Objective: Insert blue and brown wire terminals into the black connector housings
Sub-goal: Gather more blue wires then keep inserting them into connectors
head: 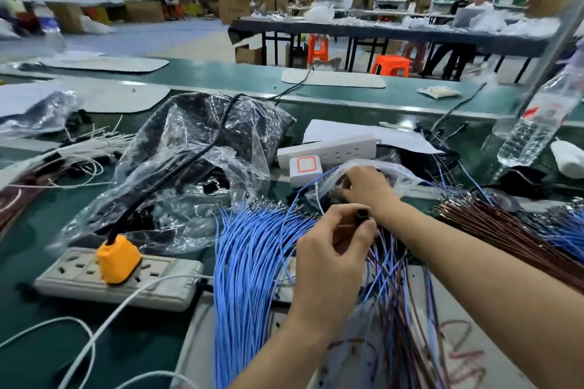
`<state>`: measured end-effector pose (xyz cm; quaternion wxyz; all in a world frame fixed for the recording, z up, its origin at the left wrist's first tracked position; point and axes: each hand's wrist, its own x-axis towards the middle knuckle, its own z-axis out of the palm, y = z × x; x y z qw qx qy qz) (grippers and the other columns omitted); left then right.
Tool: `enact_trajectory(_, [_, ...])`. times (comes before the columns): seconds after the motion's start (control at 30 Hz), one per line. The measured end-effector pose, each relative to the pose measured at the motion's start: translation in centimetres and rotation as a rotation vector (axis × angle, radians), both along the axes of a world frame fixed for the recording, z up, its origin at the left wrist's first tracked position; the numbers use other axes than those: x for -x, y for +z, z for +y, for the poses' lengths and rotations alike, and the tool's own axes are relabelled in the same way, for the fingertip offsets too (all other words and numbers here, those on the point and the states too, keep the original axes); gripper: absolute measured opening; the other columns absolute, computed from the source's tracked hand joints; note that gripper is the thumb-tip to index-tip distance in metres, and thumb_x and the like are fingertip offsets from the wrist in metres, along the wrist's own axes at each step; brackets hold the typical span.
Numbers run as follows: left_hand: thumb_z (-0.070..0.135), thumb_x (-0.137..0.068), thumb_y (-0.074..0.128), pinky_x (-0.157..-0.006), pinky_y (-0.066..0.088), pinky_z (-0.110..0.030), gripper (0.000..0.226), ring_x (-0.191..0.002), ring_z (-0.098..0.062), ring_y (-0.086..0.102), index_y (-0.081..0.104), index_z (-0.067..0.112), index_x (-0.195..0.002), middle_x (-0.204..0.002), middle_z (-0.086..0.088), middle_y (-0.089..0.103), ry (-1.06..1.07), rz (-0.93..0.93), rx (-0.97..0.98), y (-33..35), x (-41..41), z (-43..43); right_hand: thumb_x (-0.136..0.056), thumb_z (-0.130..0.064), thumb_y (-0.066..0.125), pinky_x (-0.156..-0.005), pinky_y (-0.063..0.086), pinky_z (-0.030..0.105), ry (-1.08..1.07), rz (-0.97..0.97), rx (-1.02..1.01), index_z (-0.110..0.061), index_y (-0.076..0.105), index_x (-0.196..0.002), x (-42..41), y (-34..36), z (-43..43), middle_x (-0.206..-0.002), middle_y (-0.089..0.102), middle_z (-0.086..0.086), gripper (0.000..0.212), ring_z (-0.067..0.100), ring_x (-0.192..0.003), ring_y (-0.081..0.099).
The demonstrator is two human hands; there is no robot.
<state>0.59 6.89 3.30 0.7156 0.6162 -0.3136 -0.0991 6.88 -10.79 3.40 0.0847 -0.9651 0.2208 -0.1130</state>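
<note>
My left hand pinches a small black connector housing between thumb and fingers, above the wires. My right hand reaches forward into a clear plastic bag; its fingertips are hidden inside, so what they touch cannot be seen. A thick bundle of blue wires with metal terminals fans out left of my left hand. A bundle of brown wires lies at the right. Mixed blue and brown wires hang below my hands.
A white power strip with an orange plug lies at the left. A large crinkled plastic bag of dark parts sits behind it. Another white power strip and a water bottle stand further back.
</note>
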Motion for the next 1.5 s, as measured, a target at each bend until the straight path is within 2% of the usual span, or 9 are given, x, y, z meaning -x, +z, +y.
enact_trajectory(0.2, [0.013,-0.087,0.068,-0.083,0.054,-0.025,0.014,-0.089,-0.009,0.068,0.068,0.018,-0.1,-0.09,0.005,0.072,-0.07,-0.056,0.006,0.1,0.4,0.1,-0.087,-0.004,0.051,-0.068,0.04,0.03,0.03,0.02,0.038,-0.009,0.071,-0.095,0.7,0.3,0.7,-0.105,0.067,0.017,0.022,0.033,-0.095,0.062])
enact_trajectory(0.3, [0.012,-0.088,0.066,-0.082,0.054,-0.026,0.013,-0.087,-0.01,0.068,0.068,0.02,-0.099,-0.089,0.004,0.072,-0.071,-0.072,0.013,0.1,0.4,0.1,-0.084,-0.004,0.058,-0.078,0.044,0.029,0.11,-0.117,-0.028,-0.009,0.074,-0.094,2.0,1.0,1.2,-0.1,0.07,0.01,0.019,0.027,-0.095,0.063])
enact_trajectory(0.47, [0.009,-0.086,0.068,-0.081,0.053,-0.021,0.017,-0.087,-0.007,0.068,0.07,0.017,-0.101,-0.09,0.004,0.073,-0.079,-0.129,0.011,0.2,0.3,0.1,-0.077,-0.009,0.077,-0.062,0.044,0.007,0.125,-0.535,-0.471,-0.012,0.075,-0.079,8.5,3.4,2.4,-0.069,0.07,-0.007,0.004,-0.003,-0.062,0.061])
enact_trajectory(0.63, [-0.002,-0.082,0.069,-0.082,0.051,-0.015,0.025,-0.089,-0.005,0.068,0.07,0.014,-0.102,-0.093,0.005,0.073,-0.111,-0.2,0.021,0.1,0.5,-0.1,-0.077,0.006,0.071,-0.07,0.048,0.009,0.161,-0.734,-0.734,-0.019,0.073,-0.082,15.7,3.8,4.4,-0.082,0.073,-0.005,0.026,0.002,-0.073,0.067])
enact_trajectory(0.83, [-0.006,-0.079,0.066,-0.083,0.052,-0.02,0.037,-0.091,-0.011,0.069,0.063,0.027,-0.094,-0.094,0.007,0.073,-0.175,-0.207,0.055,0.5,1.4,-0.2,-0.072,0.009,0.067,-0.066,0.052,0.011,0.218,-0.918,-0.914,-0.007,0.068,-0.081,19.0,2.7,7.0,-0.071,0.071,-0.001,0.018,0.007,-0.064,0.067])
enact_trajectory(1.07, [-0.002,-0.083,0.066,-0.085,0.051,-0.019,0.03,-0.094,-0.012,0.069,0.064,0.025,-0.095,-0.096,0.005,0.073,-0.269,-0.198,0.008,0.4,1.6,0.0,-0.069,0.001,0.067,-0.065,0.052,0.011,0.214,-0.96,-0.9,-0.006,0.069,-0.08,19.7,2.5,7.1,-0.07,0.071,-0.004,0.013,0.007,-0.062,0.067])
enact_trajectory(1.23, [0.002,-0.08,0.067,-0.085,0.051,-0.02,0.037,-0.091,-0.011,0.068,0.066,0.037,-0.092,-0.092,0.009,0.072,-0.287,-0.236,-0.06,0.1,1.5,-0.2,-0.071,-0.003,0.068,-0.061,0.05,0.01,0.179,-0.94,-0.894,-0.011,0.072,-0.076,20.4,2.3,7.0,-0.063,0.069,0.001,0.01,0.009,-0.057,0.066])
enact_trajectory(1.33, [0.003,-0.081,0.069,-0.081,0.05,-0.019,0.025,-0.086,-0.006,0.067,0.067,0.024,-0.095,-0.089,0.014,0.07,-0.254,-0.326,-0.113,0.1,1.3,-0.3,-0.07,-0.011,0.067,-0.058,0.05,0.01,0.158,-0.951,-0.865,-0.012,0.069,-0.078,20.5,2.4,7.2,-0.062,0.069,0.001,0.008,0.008,-0.054,0.065])
enact_trajectory(1.5, [0.003,-0.081,0.072,-0.078,0.05,-0.024,0.02,-0.083,-0.003,0.064,0.068,0.015,-0.096,-0.087,0.011,0.07,-0.237,-0.412,-0.211,0.3,1.4,-0.2,-0.077,-0.001,0.071,-0.058,0.05,0.011,0.108,-0.851,-0.76,-0.021,0.068,-0.077,20.3,1.5,7.1,-0.065,0.068,0.0,0.02,0.008,-0.055,0.063])
